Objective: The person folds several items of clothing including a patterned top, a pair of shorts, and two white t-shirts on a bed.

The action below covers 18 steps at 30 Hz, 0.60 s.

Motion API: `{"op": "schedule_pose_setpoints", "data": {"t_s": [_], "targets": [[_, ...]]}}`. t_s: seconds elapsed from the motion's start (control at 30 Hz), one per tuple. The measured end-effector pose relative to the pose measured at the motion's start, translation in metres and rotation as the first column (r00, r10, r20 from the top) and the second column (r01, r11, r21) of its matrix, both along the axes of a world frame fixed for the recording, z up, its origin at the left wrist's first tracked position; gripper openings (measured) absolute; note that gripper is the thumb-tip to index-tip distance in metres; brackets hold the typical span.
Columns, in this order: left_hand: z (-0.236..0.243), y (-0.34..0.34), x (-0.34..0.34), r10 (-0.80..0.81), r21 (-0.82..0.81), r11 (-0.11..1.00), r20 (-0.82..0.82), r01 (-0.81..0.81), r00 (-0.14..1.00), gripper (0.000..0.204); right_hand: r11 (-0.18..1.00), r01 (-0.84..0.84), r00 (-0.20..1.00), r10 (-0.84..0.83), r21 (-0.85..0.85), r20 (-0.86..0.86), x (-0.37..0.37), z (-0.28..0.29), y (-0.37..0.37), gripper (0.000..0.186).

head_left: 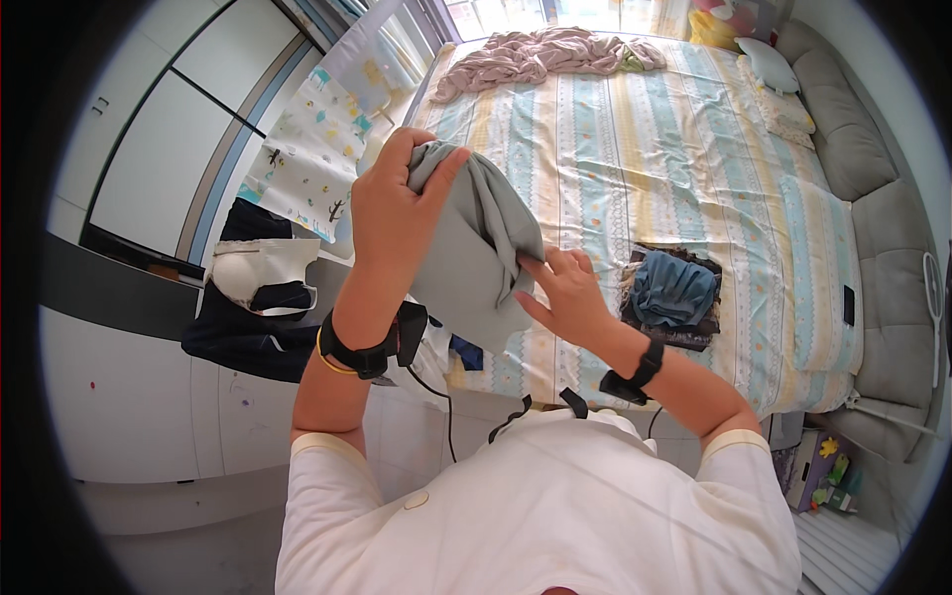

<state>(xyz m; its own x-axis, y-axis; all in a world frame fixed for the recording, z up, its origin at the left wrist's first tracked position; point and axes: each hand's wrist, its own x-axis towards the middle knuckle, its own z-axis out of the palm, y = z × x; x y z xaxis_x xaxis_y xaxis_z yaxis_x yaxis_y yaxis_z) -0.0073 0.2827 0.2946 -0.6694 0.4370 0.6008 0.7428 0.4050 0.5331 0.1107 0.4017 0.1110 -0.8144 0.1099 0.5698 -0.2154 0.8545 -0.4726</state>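
A grey-green piece of cloth point(466, 238), perhaps a garment, hangs in the air in front of me, bunched at its top and falling in loose folds. The bunched top is pinched between the thumb and fingers of my left hand point(402, 193). My right hand point(570, 297) is at the cloth's right edge, its index fingertip against the fabric and its thumb spread apart below. Beyond it on the bed lies a pile of folded clothes point(674, 293), a blue piece on top of dark patterned ones. A small navy cloth point(466, 353) lies below the hanging cloth.
The bed point(684, 149) has a striped, patterned sheet, with a crumpled pink blanket point(545, 55) at its far end. A dark phone-like object point(848, 305) lies near the grey headboard point(888, 248). Left stands a white cabinet point(149, 397); a white bra point(243, 273) and dark clothes point(233, 342) lie nearby.
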Motion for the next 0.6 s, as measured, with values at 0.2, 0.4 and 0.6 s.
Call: {"op": "schedule_pose_setpoints", "data": {"t_s": [0.2, 0.4, 0.6], "targets": [[-0.004, -0.002, -0.001, -0.005, -0.013, 1.000, 0.034, 0.006, 0.999, 0.027, 0.990, 0.130, 0.991, -0.131, 0.057, 0.005, -0.034, -0.018, -0.007, 0.033], [-0.008, -0.015, -0.008, 0.006, -0.011, 1.000, 0.007, -0.006, 1.000, 0.027, 0.999, 0.036, 0.997, -0.035, 0.016, -0.070, -0.037, -0.047, 0.044, 0.003], [-0.008, -0.036, -0.021, 0.083, -0.022, 0.996, 0.029, -0.082, 0.996, 0.026, 0.963, 0.032, 0.994, -0.060, -0.266, -0.096, -0.009, -0.010, 0.097, 0.009]]}}
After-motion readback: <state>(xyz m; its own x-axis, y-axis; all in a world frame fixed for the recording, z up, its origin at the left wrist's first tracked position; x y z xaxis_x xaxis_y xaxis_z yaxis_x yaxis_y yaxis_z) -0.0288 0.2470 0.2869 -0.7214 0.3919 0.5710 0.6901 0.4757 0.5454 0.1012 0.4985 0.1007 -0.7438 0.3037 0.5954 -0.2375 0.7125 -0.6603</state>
